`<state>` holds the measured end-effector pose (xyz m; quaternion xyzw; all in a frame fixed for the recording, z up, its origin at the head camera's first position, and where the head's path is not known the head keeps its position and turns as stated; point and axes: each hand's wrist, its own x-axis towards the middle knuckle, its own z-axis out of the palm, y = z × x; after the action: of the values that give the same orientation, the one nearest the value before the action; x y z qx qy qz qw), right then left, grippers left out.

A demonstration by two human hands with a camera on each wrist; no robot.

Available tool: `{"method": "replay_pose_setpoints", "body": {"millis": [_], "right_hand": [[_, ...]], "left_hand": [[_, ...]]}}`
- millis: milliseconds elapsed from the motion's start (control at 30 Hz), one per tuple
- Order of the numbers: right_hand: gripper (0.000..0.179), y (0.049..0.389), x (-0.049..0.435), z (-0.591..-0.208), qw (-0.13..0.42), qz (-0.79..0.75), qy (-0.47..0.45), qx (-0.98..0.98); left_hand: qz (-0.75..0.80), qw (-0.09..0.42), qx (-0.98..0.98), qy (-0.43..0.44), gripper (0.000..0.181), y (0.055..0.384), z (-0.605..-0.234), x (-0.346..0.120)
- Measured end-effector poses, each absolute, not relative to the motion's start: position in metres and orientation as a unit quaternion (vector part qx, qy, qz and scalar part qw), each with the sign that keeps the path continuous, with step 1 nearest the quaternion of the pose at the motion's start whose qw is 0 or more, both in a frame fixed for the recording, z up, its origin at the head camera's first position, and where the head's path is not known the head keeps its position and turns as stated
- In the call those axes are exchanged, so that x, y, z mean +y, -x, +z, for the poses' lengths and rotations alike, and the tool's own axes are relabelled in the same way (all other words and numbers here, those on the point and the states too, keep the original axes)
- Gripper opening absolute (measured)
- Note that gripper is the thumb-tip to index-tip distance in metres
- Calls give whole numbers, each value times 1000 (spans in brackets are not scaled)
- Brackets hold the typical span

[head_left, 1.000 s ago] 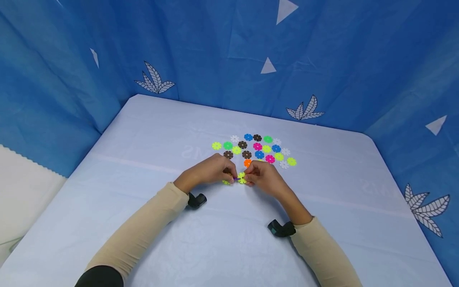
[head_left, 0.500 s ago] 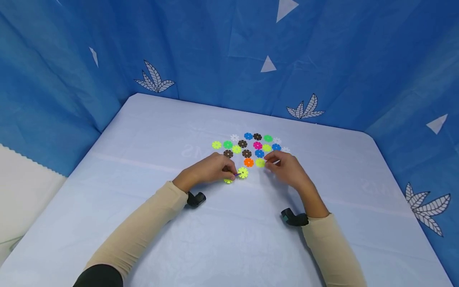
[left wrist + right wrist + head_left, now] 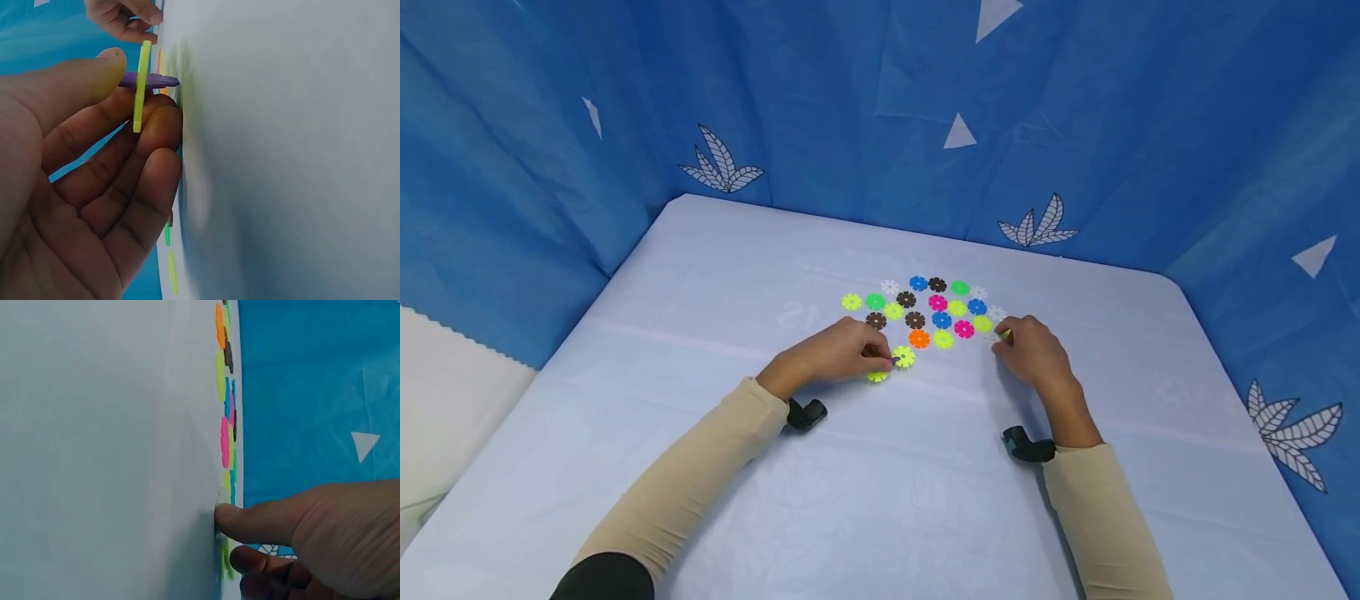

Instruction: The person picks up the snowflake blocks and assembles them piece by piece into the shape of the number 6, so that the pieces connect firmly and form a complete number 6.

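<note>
My left hand pinches a purple notched disc between thumb and fingers, close over the white table. A yellow-green notched disc crosses the purple one at right angles, slotted into it; in the head view that disc faces up beside the fingertips. Another yellow-green disc shows just below this hand, partly hidden by it. At the right end of the disc group my right hand has thumb and fingers on a yellow-green disc, mostly covered by the hand.
Behind the hands several notched discs lie flat, among them an orange one, a pink one, a brown one and a blue one. A blue patterned curtain hangs beyond the table.
My right hand has left the pieces in the left hand and moved right to the far right yellow-green disc. The left hand stays nearly in place, still holding the slotted discs.
</note>
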<state>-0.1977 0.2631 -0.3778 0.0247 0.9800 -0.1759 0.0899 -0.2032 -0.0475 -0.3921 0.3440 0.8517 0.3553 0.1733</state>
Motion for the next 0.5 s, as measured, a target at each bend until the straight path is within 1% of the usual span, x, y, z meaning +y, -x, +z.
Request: {"method": "replay_pose_setpoints", "body": {"millis": [100,300,500], "right_hand": [[36,198,263,-378,90,-183,-17,979],[23,197,255,-377,115,-247,2,962],[19,192,234,-377,123,-262,52,956]], "left_hand": [[356,171,850,-347,7,203,-391,-48],[356,169,852,-344,4,202,-391,-48],[359,167,851,-344,4,203,-392,-48]]}}
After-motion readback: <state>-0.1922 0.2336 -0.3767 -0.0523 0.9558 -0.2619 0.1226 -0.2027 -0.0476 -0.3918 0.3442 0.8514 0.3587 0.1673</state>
